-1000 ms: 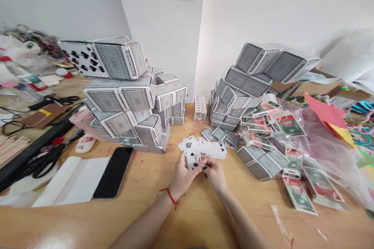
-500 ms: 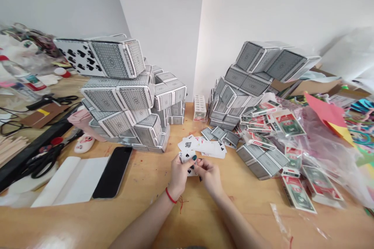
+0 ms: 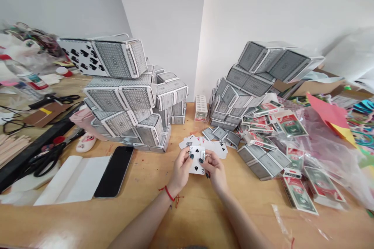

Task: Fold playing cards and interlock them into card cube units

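Note:
Between both hands I hold a playing card [image 3: 196,163], a two of spades with its face toward me. My left hand [image 3: 181,167] pinches its left edge with the thumb on the face. On the other edge, my right hand [image 3: 214,167] has its dark-nailed thumb on the card and the fingers behind. A narrow patterned strip shows along the card's right edge; I cannot tell whether it is a fold or another card. Just beyond lie loose face-up cards [image 3: 214,148], and past them several folded cards [image 3: 219,133] show grey backs.
Stacked card blocks rise in a left tower [image 3: 122,97] and a right tower [image 3: 248,79]. Red-and-green card packs [image 3: 299,194] and a card block [image 3: 264,161] lie to the right. A black phone [image 3: 113,172], paper [image 3: 74,181] and scissors [image 3: 48,159] lie left.
My right hand has shifted slightly right and now grips the card's right edge. The card has turned more upright, so more of its face shows. The camera view has moved a little.

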